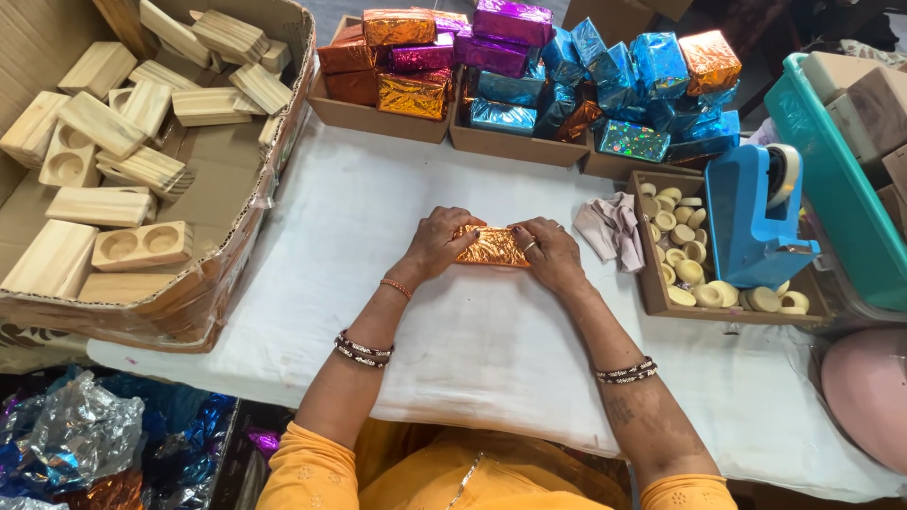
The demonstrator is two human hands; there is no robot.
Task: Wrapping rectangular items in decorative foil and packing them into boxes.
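The block [491, 247], wrapped in orange-gold foil, lies flat on the white cloth of the tabletop [378, 208], near the centre of the view and directly ahead of the person. It rests lengthwise from 9 o'clock to 3 o'clock, so that each end faces one hand.

The left hand [440, 241] covers the block's 9 o'clock end. Its fingers are curled downward and press on the foil at that end, palm down. The right hand [550, 253] covers the 3 o'clock end in the same manner, fingers bent over the edge, with a ring visible on one finger. Both hands are partly closed on the block, pinning it against the tabletop; neither lifts it. The flat position gives a firm backing for pressing the foil down at the ends.

Supplies are grouped within arm's reach:
- At 9 to 10 o'clock, a large cardboard box [283, 142] holds bare wooden blocks [142, 246], some with round recesses.
- At 12 to 1 o'clock, shallow trays [515, 146] hold finished foil-wrapped blocks [501, 38] in orange, purple and blue.
- At 3 o'clock, a brown tray [652, 293] holds small cream-coloured discs [682, 255] and a blue tape dispenser [751, 212].
- A crumpled cloth [612, 227] lies just beside the right hand.
- Loose foil sheets [80, 434] lie below the tabletop at 8 o'clock.
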